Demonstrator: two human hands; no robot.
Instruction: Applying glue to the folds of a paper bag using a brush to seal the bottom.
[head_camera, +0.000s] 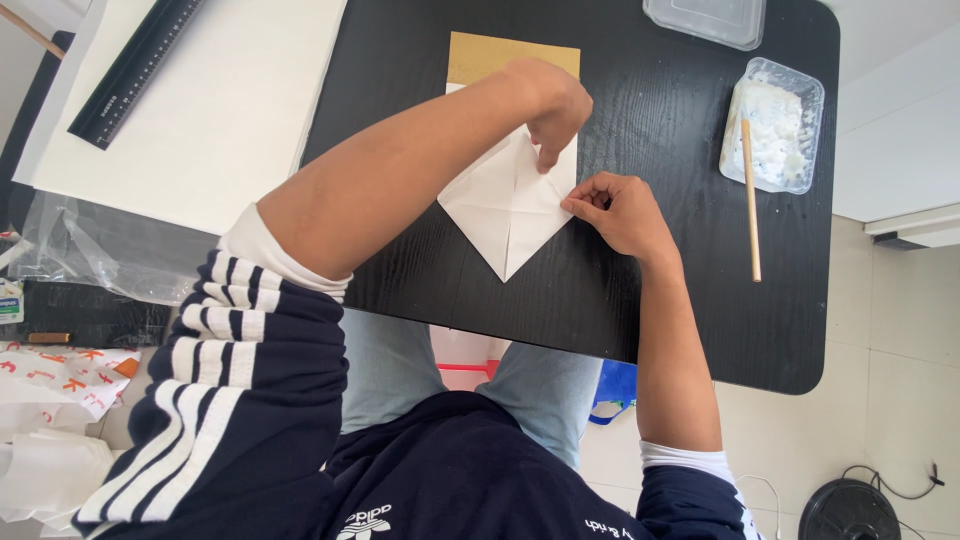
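White folded paper, two hands, two tubs

The left forearm and left hand cover the upper part of the folded white paper and much of the tan sheet under it, while the clear lidded container and black ruler run off the top edge.

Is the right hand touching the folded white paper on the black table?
Touching. The head view shows the right hand with its fingertips pressed on the right corner of the folded white paper.
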